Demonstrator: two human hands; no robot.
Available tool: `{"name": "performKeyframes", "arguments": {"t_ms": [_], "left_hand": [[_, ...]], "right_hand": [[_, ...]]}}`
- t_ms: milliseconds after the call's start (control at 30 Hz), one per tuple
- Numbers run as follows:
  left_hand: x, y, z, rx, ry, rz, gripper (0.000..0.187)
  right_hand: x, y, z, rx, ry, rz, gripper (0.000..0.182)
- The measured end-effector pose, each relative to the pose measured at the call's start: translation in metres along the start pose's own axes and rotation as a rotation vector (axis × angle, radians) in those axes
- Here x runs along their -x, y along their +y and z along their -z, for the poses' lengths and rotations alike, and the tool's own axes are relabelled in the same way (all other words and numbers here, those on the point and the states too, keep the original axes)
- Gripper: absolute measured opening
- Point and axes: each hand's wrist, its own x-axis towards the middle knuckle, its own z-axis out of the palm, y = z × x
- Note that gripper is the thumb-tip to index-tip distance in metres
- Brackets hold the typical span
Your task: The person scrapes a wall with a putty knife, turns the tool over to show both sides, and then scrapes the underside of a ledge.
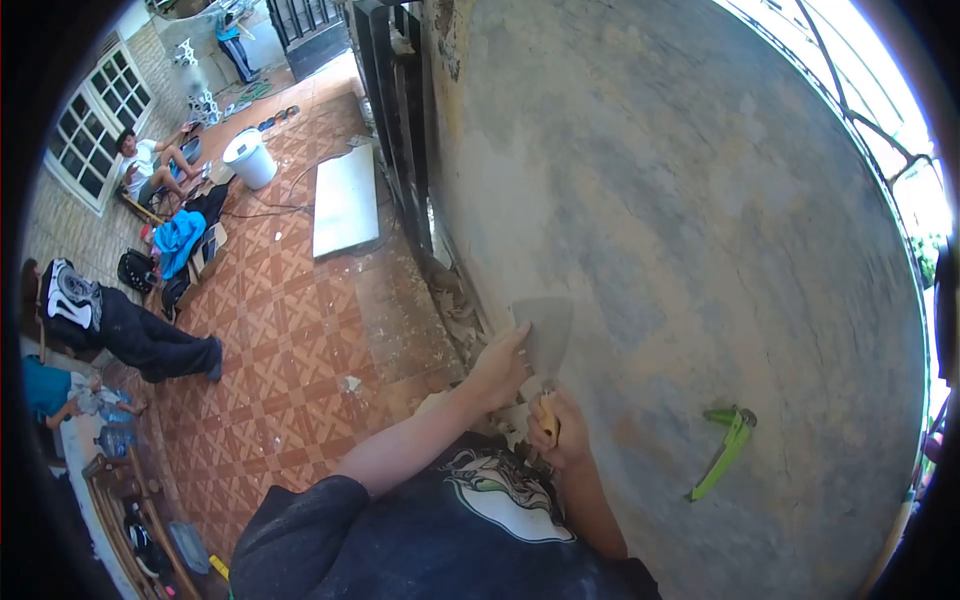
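My right hand is closed around the yellowish handle of a putty knife, close to my chest. The knife's broad, flat grey blade points up and away from me, in front of a grey cement surface. My left hand is at the left edge of the blade, its fingertips pressed against the metal. Some of its fingers are hidden from view. To the right of my hands, a bright green hand tool with a bent shape rests against the cement surface.
A white bucket and a white panel are on the patterned tile floor. Dark metal bars stand along the cement surface. People are at the left, one seated, one standing, among bags and a wooden bench.
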Motion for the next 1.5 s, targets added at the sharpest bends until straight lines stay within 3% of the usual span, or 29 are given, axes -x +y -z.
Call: {"name": "performKeyframes", "arguments": {"t_ms": [133, 367, 533, 667, 733, 867, 933, 1067, 1500], "left_hand": [[0.039, 0.008, -0.018, 0.018, -0.093, -0.202, 0.033], [0.086, 0.005, -0.028, -0.082, 0.088, -0.403, 0.023], [0.101, -0.011, -0.009, -0.124, 0.238, -0.357, 0.017], [0.106, -0.018, -0.009, -0.129, 0.235, -0.395, 0.018], [0.111, -0.016, -0.018, -0.120, 0.061, -0.458, 0.023], [0.119, -0.017, -0.039, -0.042, -0.014, -0.434, 0.035], [0.117, -0.015, -0.037, -0.068, -0.289, -0.327, 0.049], [0.122, -0.005, -0.055, -0.021, -0.293, -0.285, 0.053], [0.133, -0.010, -0.055, -0.057, -0.108, -0.302, 0.036]], "right_hand": [[0.016, 0.002, -0.013, -0.163, -0.226, -0.024, 0.029], [0.044, 0.021, -0.010, -0.238, -0.358, -0.076, 0.037], [0.060, 0.034, 0.000, -0.303, -0.311, -0.167, 0.037], [0.065, 0.040, 0.003, -0.381, -0.373, -0.169, 0.034], [0.067, 0.036, -0.004, -0.446, -0.395, -0.157, 0.031], [0.069, 0.030, -0.011, -0.469, -0.501, -0.144, 0.036], [0.070, 0.028, -0.014, -0.492, -0.504, -0.164, 0.038], [0.079, 0.029, -0.022, -0.469, -0.513, -0.159, 0.040], [0.086, 0.042, -0.006, -0.401, -0.557, -0.163, 0.041]]}}
